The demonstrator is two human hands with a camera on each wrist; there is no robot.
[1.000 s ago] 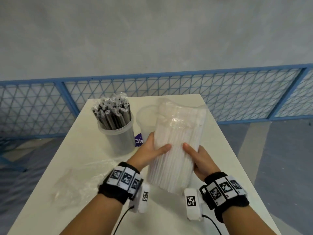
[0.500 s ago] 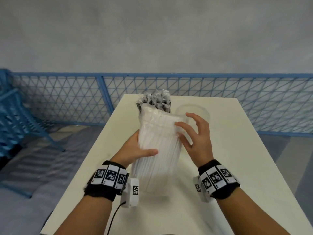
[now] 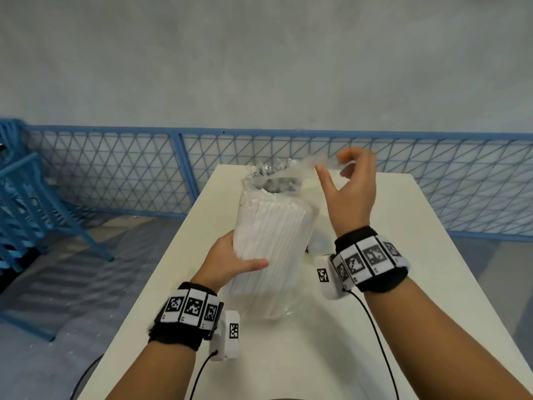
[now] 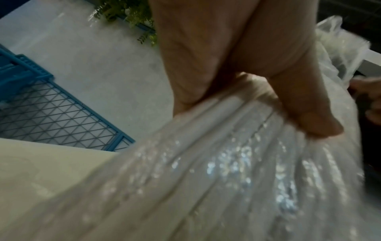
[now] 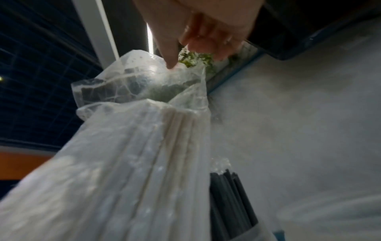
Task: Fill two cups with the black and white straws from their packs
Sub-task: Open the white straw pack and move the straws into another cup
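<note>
A pack of white straws [image 3: 271, 249] in clear plastic stands upright on the white table [image 3: 389, 327]. My left hand [image 3: 233, 264] grips its middle, thumb across the front [image 4: 299, 101]. My right hand [image 3: 343, 174] is raised above the pack's top and pinches the loose open end of the wrapper [image 5: 144, 78], stretching it up and to the right. Behind the pack, black straws [image 5: 230, 195] stand in a clear cup [image 5: 255, 231]; only their wrapped tips [image 3: 265, 170] show in the head view. The pack hides the second cup.
A blue mesh fence [image 3: 115, 174] runs behind the table in front of a grey wall. Stacked blue frames [image 3: 26, 203] stand on the floor at left. Cables [image 3: 377, 342] trail from both wrist cameras over the table's near end.
My right hand left the pack's side, rose to its top and took hold of the wrapper's end. My left hand keeps its grip. The head view has swung, so the table sits further right.
</note>
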